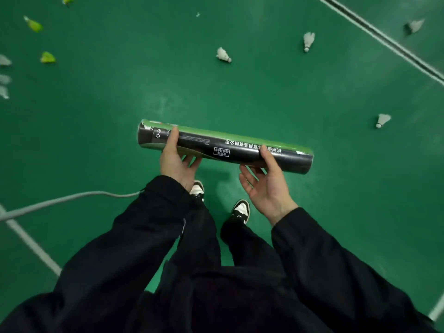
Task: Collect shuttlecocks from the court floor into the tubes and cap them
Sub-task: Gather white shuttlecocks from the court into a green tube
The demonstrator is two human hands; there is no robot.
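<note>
Green court floor fills my view, and I read it from the left. Three lime shuttlecocks lie far off at the upper left, with a few pale ones blurred at the left edge. My left hand holds the tube near its left end, thumb curled over the top, fingers spread beneath it. The tube lies almost level across my front, its long axis running left to right and dipping slightly to the right; it is black cardboard with a green stripe and white print. I cannot tell whether either end is capped. My right hand cradles it right of the middle, thumb on top, palm up, fingers loosely curled below. White shuttlecocks lie ahead and to the right, well apart from both hands; the one at the right looks nearest, so I judge the right hand better placed for it.
</note>
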